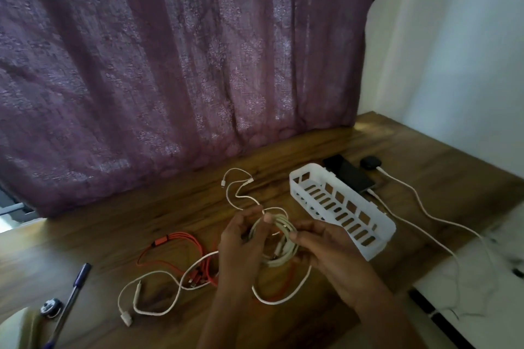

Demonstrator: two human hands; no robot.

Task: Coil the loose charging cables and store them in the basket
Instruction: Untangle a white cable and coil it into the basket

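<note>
Head view, angled down, near table (pixel 368 147)

coiled cable (pixel 278 261) partly hidden; pen (pixel 74 292) cut off.

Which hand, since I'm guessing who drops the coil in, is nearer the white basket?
Right. The right hand holds the right side of the coil, close beside the basket; the left hand pinches its left side, farther from the basket.

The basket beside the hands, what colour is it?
The basket is white with slotted sides; clearest in the head view.
</note>
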